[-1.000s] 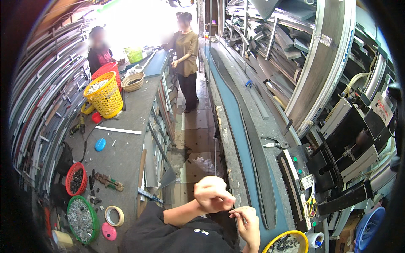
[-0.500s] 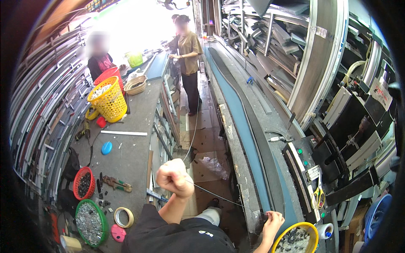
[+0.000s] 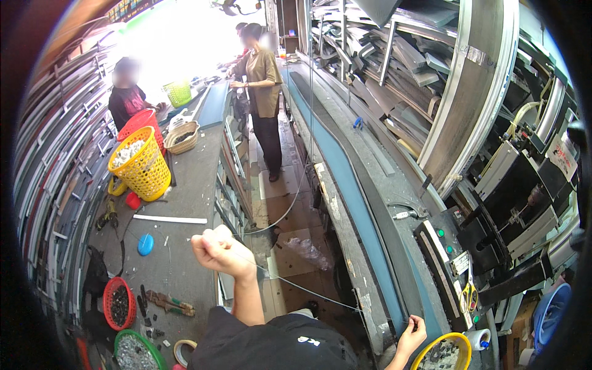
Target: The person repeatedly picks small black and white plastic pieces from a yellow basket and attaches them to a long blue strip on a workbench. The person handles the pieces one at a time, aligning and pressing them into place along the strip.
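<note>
My left hand (image 3: 222, 251) is raised in a fist above the grey workbench (image 3: 185, 203), closed on a thin grey cord (image 3: 308, 293). The cord runs taut down and right to my right hand (image 3: 412, 330), which pinches its other end near the lower edge. More of the cord trails up over the floor toward the far end of the aisle. A yellow bowl (image 3: 441, 354) of small dark parts sits just right of my right hand.
Yellow basket (image 3: 142, 168) of white pieces, red basket (image 3: 139, 122), blue disc (image 3: 145, 244), red bowl (image 3: 118, 303), green bowl (image 3: 132, 351) and tape roll (image 3: 182, 351) on the bench. A long blue conveyor (image 3: 351, 185) at right. Two people (image 3: 262, 86) stand ahead.
My two hands were together near the conveyor edge. The left hand has pulled away up and left, drawing the cord out, while the right stays low by the yellow bowl.
</note>
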Motion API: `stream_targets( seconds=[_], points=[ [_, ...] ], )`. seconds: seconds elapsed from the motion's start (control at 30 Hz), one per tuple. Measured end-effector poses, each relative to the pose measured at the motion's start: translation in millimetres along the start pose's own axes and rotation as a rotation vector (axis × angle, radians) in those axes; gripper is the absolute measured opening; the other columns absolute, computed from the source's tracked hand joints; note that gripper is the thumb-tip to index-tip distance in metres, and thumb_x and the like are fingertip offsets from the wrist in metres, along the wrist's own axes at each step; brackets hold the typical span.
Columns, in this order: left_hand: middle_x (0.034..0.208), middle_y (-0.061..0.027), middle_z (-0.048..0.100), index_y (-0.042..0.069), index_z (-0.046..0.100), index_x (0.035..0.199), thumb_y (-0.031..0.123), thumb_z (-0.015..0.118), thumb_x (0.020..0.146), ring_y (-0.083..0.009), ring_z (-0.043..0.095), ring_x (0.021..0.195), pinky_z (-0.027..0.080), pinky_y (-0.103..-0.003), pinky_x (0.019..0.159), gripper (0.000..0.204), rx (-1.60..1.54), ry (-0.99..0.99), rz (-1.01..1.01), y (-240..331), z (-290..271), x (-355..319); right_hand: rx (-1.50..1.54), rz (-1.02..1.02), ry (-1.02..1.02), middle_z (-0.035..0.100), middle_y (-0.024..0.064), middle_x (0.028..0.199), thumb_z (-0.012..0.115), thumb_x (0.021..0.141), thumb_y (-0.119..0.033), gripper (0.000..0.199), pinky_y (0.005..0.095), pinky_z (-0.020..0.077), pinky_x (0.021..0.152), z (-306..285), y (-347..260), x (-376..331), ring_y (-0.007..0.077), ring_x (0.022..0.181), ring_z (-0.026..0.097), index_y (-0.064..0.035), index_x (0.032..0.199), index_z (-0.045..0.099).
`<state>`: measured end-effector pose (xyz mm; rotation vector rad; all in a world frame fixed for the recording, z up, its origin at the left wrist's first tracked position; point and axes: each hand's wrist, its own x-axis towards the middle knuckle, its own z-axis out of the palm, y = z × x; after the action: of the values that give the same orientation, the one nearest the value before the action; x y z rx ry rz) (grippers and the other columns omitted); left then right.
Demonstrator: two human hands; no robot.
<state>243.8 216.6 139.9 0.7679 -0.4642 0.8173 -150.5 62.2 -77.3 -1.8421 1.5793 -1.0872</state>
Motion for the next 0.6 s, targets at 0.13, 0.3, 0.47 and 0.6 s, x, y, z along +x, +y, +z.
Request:
stream_targets(
  seconds=[0.13,0.3,0.47,0.6],
  points=[
    [0.066,0.0062,0.023,0.015,0.03,0.074,0.019,0.047,0.101,-0.0041,0.022,0.055,0.021,-0.023,0.051,0.033,0.029,0.223,-0.077,-28.1,-9.1,20.8,0.009,0.014,0.03,0.066,0.014,0.083,0.059,0.083,0.005,0.009,0.0366,0.0495,0.072,18.3,-9.2,4.7,0.0275,0.076,0.063,0.0036,0.089,0.066],
    [0.065,0.0065,0.025,0.015,0.032,0.075,0.017,0.048,0.102,-0.0041,0.022,0.055,0.022,-0.023,0.051,0.031,0.005,0.043,0.02,-61.6,-10.5,38.5,-0.024,-0.012,0.073,0.065,0.0139,0.082,0.061,0.08,0.007,0.011,0.0365,0.0493,0.072,29.0,-13.0,8.1,0.0289,0.077,0.062,0.0037,0.088,0.066],
    [0.063,0.0051,0.029,0.012,0.028,0.074,0.017,0.051,0.098,-0.0035,0.024,0.053,0.021,-0.022,0.049,0.033,-0.04,0.063,0.026,-88.3,7.5,46.1,-0.052,0.124,0.064,0.064,0.0103,0.085,0.066,0.076,0.009,0.012,0.032,0.0483,0.066,32.9,-14.1,7.9,0.0211,0.075,0.061,0.0036,0.086,0.07],
    [0.062,0.005,0.029,0.012,0.029,0.074,0.016,0.052,0.098,-0.0036,0.025,0.053,0.021,-0.022,0.049,0.034,-0.098,0.002,0.01,-102.3,20.3,49.4,-0.014,0.183,0.102,0.055,0.0061,0.091,0.068,0.074,0.011,0.015,0.0276,0.0475,0.065,44.3,-1.2,4.0,0.0172,0.073,0.057,0.003,0.087,0.071]
  ],
)
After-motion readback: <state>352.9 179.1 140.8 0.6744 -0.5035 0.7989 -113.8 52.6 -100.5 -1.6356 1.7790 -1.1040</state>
